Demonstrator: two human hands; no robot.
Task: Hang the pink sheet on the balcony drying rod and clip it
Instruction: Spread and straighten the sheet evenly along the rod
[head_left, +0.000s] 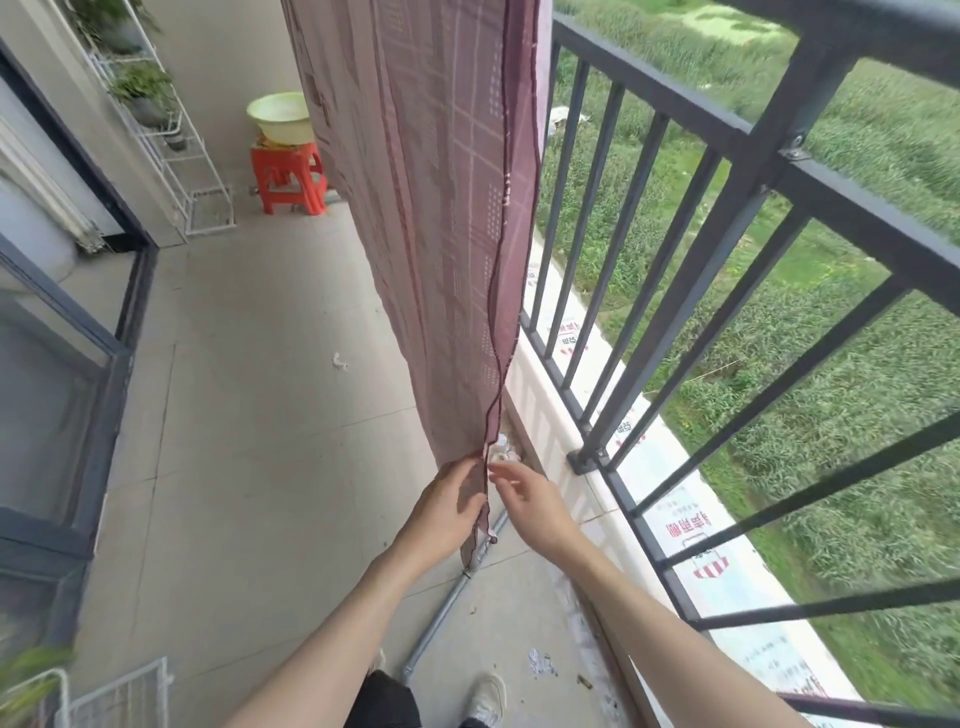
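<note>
Balcony seen from head height, looking down along a tiled floor (249, 415). At far left, a white plant rack (171, 140) stands against the wall; beyond it a pale green basin (280, 117) sits on an orange stool (291, 176).

In the middle, the pink sheet (441, 208) already hangs from above; the drying rod itself is out of view. It falls in 2 thin layers with a dark hem, nearly to the floor.

The left hand (447, 509) holds the sheet's lower edge, fingers (467, 475) curled onto the cloth. Just beside it, the right hand (530, 499) reaches toward the hem with fingers spread and relaxed; whether they touch the fabric is unclear.

At right, a dark metal railing (727, 218) runs above green fields.

The sheet looks light, soft and limp, likely to sway or slide along its rod. Best taken by the hem or corners, pinched lightly, then tugged flat. No clips are visible.
</note>
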